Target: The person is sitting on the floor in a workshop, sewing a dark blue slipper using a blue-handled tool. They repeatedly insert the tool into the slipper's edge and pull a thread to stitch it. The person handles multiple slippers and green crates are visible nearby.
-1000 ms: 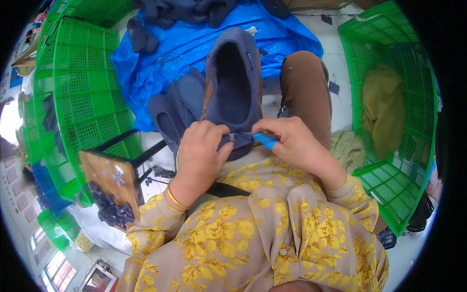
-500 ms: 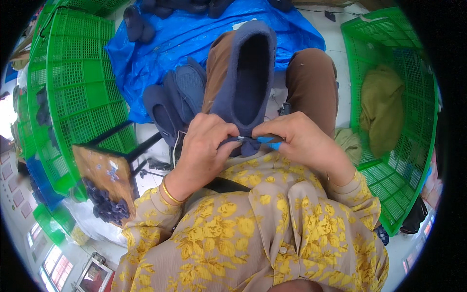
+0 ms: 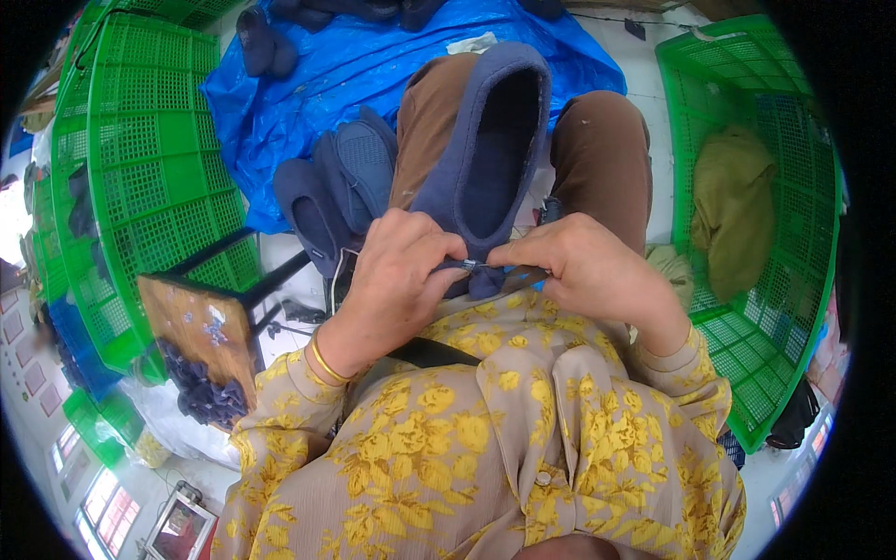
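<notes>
A dark blue fleece slipper point(image 3: 485, 159) lies on my lap between my brown-trousered knees, opening up, toe pointing away. My left hand point(image 3: 397, 271) pinches its near heel edge. My right hand point(image 3: 579, 266) holds a small blue-handled cutting tool point(image 3: 509, 277) against the same heel edge, its metal tip meeting my left fingertips. The heel itself is mostly hidden by both hands. I wear a beige blouse with yellow flowers.
Two more blue slippers point(image 3: 336, 187) lie at my left knee on a blue tarp point(image 3: 308, 84). Green plastic crates stand at the left point(image 3: 140, 168) and right point(image 3: 793, 187), the right one holding olive cloth point(image 3: 733, 210). A small wooden stool point(image 3: 196, 327) sits at lower left.
The slipper has been pulled closer over my lap and the view shifted. My hands have drawn together at its heel, the tool now against my left fingertips.
</notes>
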A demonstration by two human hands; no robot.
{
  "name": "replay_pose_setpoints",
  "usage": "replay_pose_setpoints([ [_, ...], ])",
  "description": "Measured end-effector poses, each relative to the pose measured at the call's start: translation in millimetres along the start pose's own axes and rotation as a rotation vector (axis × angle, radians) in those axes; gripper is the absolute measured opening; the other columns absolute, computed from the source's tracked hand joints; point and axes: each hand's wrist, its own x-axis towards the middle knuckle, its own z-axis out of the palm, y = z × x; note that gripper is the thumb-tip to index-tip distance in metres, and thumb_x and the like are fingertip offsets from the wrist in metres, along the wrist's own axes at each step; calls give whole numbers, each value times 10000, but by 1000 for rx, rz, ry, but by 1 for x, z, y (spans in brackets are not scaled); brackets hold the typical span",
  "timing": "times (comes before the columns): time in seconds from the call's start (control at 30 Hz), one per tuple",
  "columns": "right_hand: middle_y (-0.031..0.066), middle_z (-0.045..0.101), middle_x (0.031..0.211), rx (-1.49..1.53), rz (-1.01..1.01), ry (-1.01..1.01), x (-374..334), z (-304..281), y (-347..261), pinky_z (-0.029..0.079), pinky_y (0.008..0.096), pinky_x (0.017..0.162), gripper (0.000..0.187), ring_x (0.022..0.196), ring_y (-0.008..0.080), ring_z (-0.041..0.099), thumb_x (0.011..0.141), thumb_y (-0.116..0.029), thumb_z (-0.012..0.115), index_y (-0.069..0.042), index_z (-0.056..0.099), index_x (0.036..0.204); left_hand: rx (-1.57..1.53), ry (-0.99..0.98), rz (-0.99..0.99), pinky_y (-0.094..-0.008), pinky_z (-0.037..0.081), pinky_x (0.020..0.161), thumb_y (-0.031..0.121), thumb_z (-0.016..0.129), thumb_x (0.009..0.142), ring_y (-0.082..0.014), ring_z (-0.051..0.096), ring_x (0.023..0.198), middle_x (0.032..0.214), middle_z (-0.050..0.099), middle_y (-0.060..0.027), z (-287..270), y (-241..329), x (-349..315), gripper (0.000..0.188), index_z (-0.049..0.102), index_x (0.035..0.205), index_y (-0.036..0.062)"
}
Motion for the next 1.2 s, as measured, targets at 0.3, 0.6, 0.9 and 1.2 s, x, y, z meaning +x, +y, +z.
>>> replay_pose_setpoints([
  [0.3,171,686,1008,217,-25,63,3,16,15,529,341,824,470,934,310,676,654,142,509,-13,652,1074,-44,-10,-18,-328,396,696,2,742,685,-227,500,768,813,548,-45,1,-5,-1,221,637,867,69],
  [0.6,178,666,930,228,-93,137,4,25,19,509,389,731,365,867,358,646,718,90,545,-38,632,1048,-42,-8,8,-323,385,694,23,758,681,-221,494,763,797,541,-32,3,-6,1,206,651,844,86],
  [0.9,173,677,988,252,-137,141,6,27,24,521,380,814,424,943,340,656,698,130,506,-31,632,1069,-45,-24,19,-327,376,705,30,760,684,-216,490,757,791,531,-26,2,-9,1,216,649,857,95],
  [1.2,164,680,999,212,-165,114,7,24,28,519,384,801,412,944,333,656,717,122,514,-45,646,1069,-37,-45,22,-323,369,706,38,762,692,-209,485,753,792,531,-22,0,-9,2,213,649,862,97],
])
